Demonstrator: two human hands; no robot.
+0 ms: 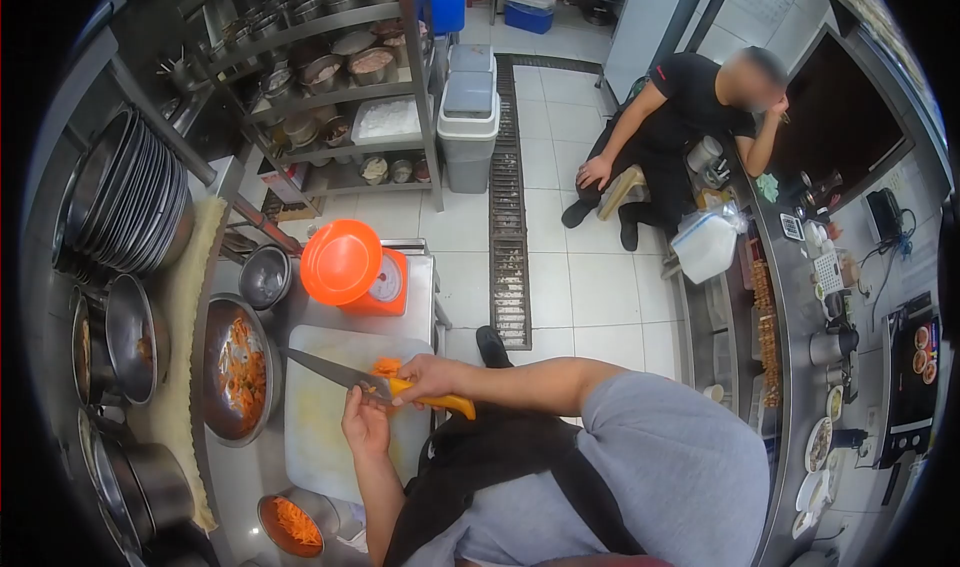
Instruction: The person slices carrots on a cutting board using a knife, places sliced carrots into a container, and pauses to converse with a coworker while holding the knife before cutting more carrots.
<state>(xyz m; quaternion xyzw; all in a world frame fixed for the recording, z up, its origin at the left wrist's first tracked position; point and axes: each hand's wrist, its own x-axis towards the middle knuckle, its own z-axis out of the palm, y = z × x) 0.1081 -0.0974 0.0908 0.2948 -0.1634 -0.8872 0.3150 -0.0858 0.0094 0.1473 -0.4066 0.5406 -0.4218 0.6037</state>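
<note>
A large knife with a yellow handle (448, 403) is held over the white cutting board (320, 437). My right hand (425, 379) grips it where handle and blade meet. My left hand (366, 425) has its fingertips against the blade (325, 369); whether it pinches anything is too small to tell. Orange pieces (386, 366) lie on the board just behind the knife. Left of the board stands a metal bowl (240, 367) with orange shreds, and nearer to me a smaller bowl (298, 524) holds more orange strips.
An orange scale (378, 285) and an empty metal bowl (265, 276) stand beyond the board. Stacked pans (130, 197) line the left shelf. A person (690, 117) sits at the right counter. Lidded bins (468, 117) stand by the rack, beside a floor drain (508, 217).
</note>
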